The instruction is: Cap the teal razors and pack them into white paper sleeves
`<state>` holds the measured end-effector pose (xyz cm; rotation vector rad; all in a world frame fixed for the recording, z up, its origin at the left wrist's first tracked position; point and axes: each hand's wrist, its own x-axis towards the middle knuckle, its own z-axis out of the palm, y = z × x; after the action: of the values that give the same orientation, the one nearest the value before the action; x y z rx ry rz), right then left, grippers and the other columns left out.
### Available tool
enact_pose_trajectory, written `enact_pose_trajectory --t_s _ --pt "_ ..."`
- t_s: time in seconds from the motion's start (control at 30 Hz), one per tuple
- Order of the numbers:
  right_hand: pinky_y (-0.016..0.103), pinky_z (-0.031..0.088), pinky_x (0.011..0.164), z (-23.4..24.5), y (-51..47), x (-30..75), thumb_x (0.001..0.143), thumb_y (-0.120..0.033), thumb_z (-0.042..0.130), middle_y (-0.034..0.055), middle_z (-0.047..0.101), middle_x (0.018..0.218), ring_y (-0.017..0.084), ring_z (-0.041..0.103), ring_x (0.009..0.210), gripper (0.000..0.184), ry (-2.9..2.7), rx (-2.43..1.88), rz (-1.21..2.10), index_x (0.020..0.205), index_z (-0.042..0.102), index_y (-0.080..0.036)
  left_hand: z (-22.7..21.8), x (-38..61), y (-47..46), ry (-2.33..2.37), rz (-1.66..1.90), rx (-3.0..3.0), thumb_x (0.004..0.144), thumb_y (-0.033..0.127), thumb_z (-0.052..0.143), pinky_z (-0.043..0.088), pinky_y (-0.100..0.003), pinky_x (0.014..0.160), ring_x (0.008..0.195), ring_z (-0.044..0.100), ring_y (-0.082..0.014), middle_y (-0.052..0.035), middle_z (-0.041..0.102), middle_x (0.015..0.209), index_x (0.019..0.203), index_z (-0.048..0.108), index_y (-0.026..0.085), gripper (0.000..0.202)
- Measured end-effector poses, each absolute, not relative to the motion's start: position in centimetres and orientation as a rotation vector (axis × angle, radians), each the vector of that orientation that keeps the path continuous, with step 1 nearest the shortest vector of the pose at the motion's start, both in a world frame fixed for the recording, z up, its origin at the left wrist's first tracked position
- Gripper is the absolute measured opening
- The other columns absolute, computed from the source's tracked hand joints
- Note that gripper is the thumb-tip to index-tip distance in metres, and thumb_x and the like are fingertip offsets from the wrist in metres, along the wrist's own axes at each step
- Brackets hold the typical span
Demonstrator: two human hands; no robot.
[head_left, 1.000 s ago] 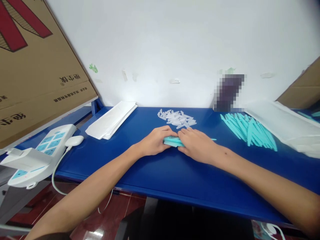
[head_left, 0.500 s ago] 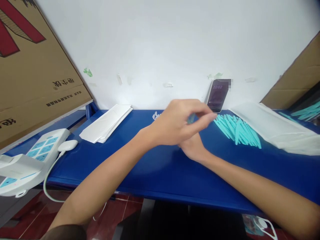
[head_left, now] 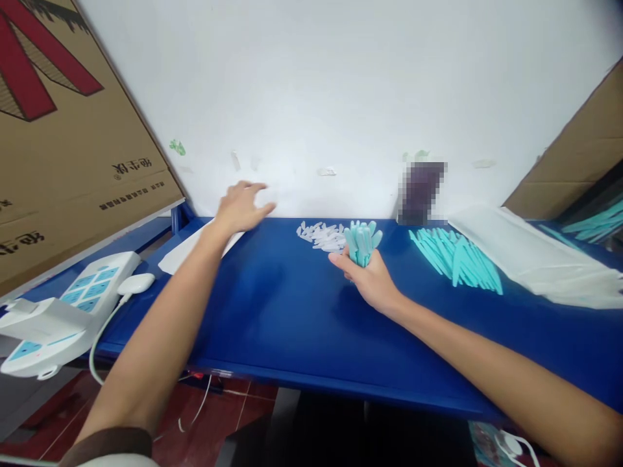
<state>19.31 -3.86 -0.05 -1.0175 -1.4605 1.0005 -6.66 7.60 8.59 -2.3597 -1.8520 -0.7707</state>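
My right hand (head_left: 372,279) is closed around an upright bundle of slim teal plastic sticks (head_left: 363,240) that look like eyebrow razors. Their rounded, paler tops stick up out of the fist. Just behind lies a heap of small translucent caps (head_left: 324,236) on the blue table (head_left: 292,311). My left hand (head_left: 242,206) is stretched out with its fingers apart and nothing in it, above the far end of the flat white bags (head_left: 182,251). Whether it touches them I cannot tell. More teal sticks (head_left: 457,259) lie in a loose pile to the right.
A blurred phone (head_left: 422,191) leans on the white wall. Beside the pile lies a whitish plastic bag (head_left: 540,263). A power strip (head_left: 92,288) with a white cable is at the left edge, below a large cardboard box (head_left: 82,143). Another cardboard piece (head_left: 569,162) stands at the right.
My left hand has moved away from the bundle, left and back toward the white bags, and its fingers have spread. The bundle and the heap of caps are now uncovered.
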Motion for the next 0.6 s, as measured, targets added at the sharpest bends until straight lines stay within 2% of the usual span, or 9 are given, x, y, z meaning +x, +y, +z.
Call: enact_pose_trajectory --t_s 0.07,0.13,0.27,0.43,0.5,0.6 --pt "0.028 0.030 0.053 0.3 -3.6 19.6 0.082 -0.055 0.069 -0.0075 0.030 0.055 0.010 0.031 0.053 0.048 -1.507 -1.036 0.994 0.062 0.038 -0.023 7.6 -11.6 9.5 -2.255 -0.422 -2.120 0.073 0.071 0.070 0.032 -0.066 0.109 0.140 0.037 -0.0514 -0.0230 0.041 0.155 0.154 0.039 0.020 0.101" --pt "0.029 0.029 0.053 0.4 -3.4 20.0 0.082 -0.055 0.068 -0.0076 0.031 0.053 0.010 0.032 0.052 0.048 -1.555 -1.048 0.977 0.061 0.039 -0.023 6.3 -15.3 10.2 -2.451 -0.196 -2.045 0.066 0.078 0.072 0.034 -0.066 0.107 0.141 0.035 -0.0539 -0.0259 0.038 0.157 0.159 0.029 0.019 0.118" --pt "0.028 0.028 0.050 0.1 -3.0 20.7 0.082 -0.050 0.071 -0.0072 0.036 0.051 0.010 0.032 0.049 0.045 -1.537 -1.032 0.953 0.061 0.041 -0.023 4.6 -18.1 9.6 -2.509 -0.136 -2.014 0.070 0.079 0.066 0.038 -0.067 0.104 0.138 0.041 -0.0540 -0.0252 0.042 0.156 0.161 0.022 0.021 0.116" --pt "0.028 0.028 0.049 -0.4 -3.2 20.7 0.083 -0.044 0.069 -0.0067 0.036 0.051 0.010 0.032 0.049 0.043 -1.530 -0.978 0.944 0.060 0.040 -0.024 4.8 -18.0 9.2 -2.418 -0.363 -2.130 0.080 0.063 0.068 0.046 -0.049 0.103 0.131 0.055 -0.0409 -0.0230 0.055 0.145 0.162 0.016 0.018 0.107" --pt "0.028 0.029 0.049 -0.6 -3.3 20.4 0.084 -0.044 0.067 -0.0064 0.037 0.051 0.010 0.032 0.049 0.043 -1.553 -0.991 0.906 0.059 0.039 -0.024 4.9 -18.1 9.2 -2.395 -0.336 -2.120 0.079 0.064 0.068 0.044 -0.048 0.105 0.135 0.051 -0.0412 -0.0245 0.050 0.149 0.161 0.017 0.017 0.107" --pt "0.028 0.027 0.049 -0.7 -3.5 20.1 0.083 -0.044 0.065 -0.0065 0.034 0.050 0.009 0.029 0.049 0.045 -1.584 -1.046 0.816 0.056 0.036 -0.024 4.5 -18.4 8.9 -2.462 -0.182 -2.081 0.073 0.076 0.066 0.042 -0.053 0.104 0.137 0.046 -0.0475 -0.0278 0.043 0.154 0.159 0.026 0.014 0.113"
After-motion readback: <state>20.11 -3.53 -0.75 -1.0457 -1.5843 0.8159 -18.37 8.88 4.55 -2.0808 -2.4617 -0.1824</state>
